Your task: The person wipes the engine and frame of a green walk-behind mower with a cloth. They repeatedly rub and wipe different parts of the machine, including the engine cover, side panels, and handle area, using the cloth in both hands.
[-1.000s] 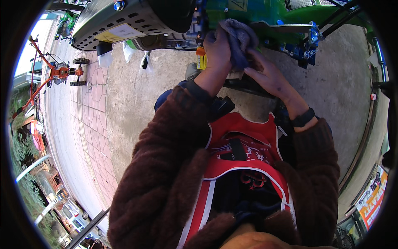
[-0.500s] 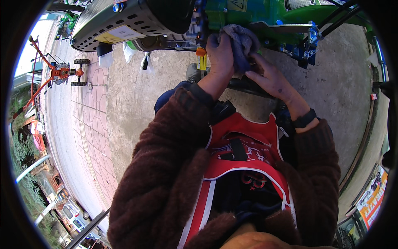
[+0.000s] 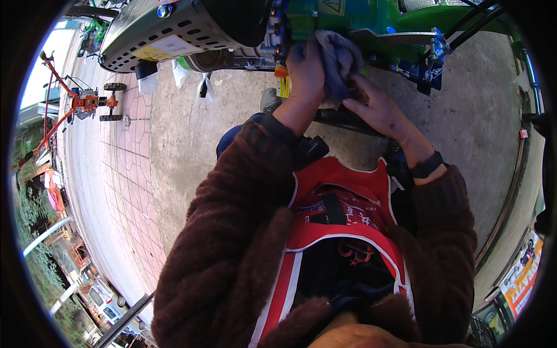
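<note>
A grey-blue cloth (image 3: 341, 57) is bunched up against the lower edge of the green machine housing (image 3: 371, 20). My left hand (image 3: 306, 75) is closed on its left side, fingertips pressed into the folds and partly hidden behind my hand. From the right, my right hand (image 3: 376, 106) grips the lower end of the cloth, its fingers curled at the fabric and the thumb lying along the near side. Just left of my left hand hangs a yellow tag (image 3: 282, 87) under an orange cap (image 3: 281, 72).
A dark perforated guard (image 3: 185, 37) juts out at the upper left. Blue metal fittings (image 3: 420, 72) and black rods (image 3: 476, 28) are on the right. Plastic wraps (image 3: 180, 74) hang below the machine. An orange two-wheeled machine (image 3: 84, 102) stands on the far left, beyond pink paving (image 3: 125, 151).
My left hand has shifted slightly left and down, and the cloth's folds have turned a little, showing a paler side. My right hand stays nearly in place.
</note>
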Demonstrator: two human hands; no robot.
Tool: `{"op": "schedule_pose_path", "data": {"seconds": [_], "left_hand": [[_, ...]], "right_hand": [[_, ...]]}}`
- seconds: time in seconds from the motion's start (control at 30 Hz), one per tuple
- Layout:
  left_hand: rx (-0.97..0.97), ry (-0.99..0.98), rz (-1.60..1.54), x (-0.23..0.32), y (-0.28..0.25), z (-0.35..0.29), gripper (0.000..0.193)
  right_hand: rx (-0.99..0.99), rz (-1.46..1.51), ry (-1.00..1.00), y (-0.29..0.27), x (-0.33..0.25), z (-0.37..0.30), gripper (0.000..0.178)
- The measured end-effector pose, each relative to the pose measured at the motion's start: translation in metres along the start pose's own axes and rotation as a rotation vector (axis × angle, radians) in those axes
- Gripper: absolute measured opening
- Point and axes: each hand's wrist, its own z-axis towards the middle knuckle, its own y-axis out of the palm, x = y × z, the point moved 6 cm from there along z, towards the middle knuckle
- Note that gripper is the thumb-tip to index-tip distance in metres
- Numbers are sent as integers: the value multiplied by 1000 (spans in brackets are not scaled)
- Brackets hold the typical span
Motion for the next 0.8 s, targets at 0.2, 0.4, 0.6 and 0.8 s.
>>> {"op": "schedule_pose_path", "data": {"seconds": [0.2,0.4,0.6,0.8], "left_hand": [[0,-253,-113,-32,-5,-17,34],[-161,-171,94,-39,11,-29,35],[-154,-204,15,-48,6,-22,28],[34,-15,98,-27,-12,4,30]], "right_hand": [[-42,-26,73,1,12,0,46],[-42,-115,-23,-9,5,-6,42],[-56,-146,47,-11,12,-6,46],[-53,-94,58,-4,10,-2,51]]}}
